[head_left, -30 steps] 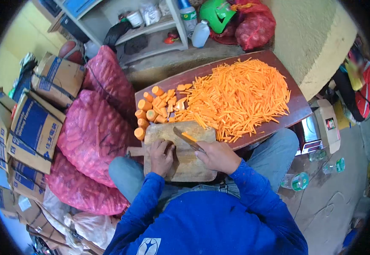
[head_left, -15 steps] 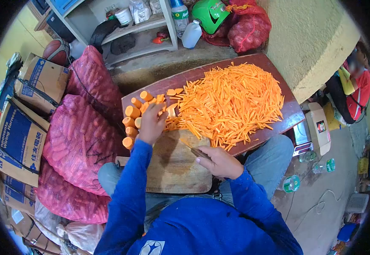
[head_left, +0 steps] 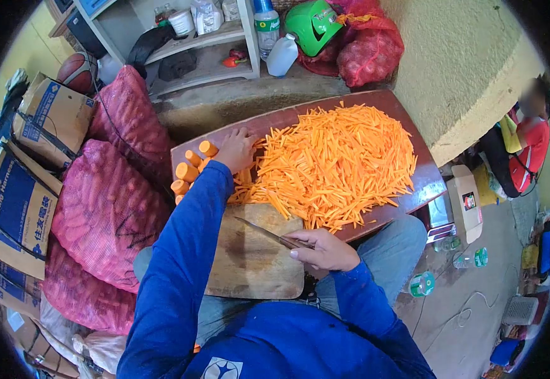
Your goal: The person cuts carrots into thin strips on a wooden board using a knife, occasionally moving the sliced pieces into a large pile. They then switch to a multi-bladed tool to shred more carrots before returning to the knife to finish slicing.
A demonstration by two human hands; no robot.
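Observation:
My right hand [head_left: 328, 249] grips the handle of a knife [head_left: 263, 231], whose blade points left over a wooden cutting board [head_left: 256, 271]. The board rests over my lap, against the table's near edge. At the back left of the dark red table [head_left: 407, 120], my left hand [head_left: 236, 150] lies palm down with its fingers stretched out among carrot pieces. What is under the palm is hidden. Just left of it stand several thick carrot chunks [head_left: 186, 172]. A large heap of carrot sticks [head_left: 341, 164] spreads to the right of that hand.
Pink mesh sacks [head_left: 107, 215] and strapped cardboard boxes [head_left: 22, 208] crowd the left side. A shelf [head_left: 205, 69], a green helmet [head_left: 313, 24] and a water jug [head_left: 282, 55] are behind the table. Plastic bottles [head_left: 421, 284] lie on the floor at right; a person [head_left: 531, 148] is beyond.
My left hand has moved from the carrot pieces near the board toward the table's far edge. The knife has swung so its blade lies lower and longer across the board.

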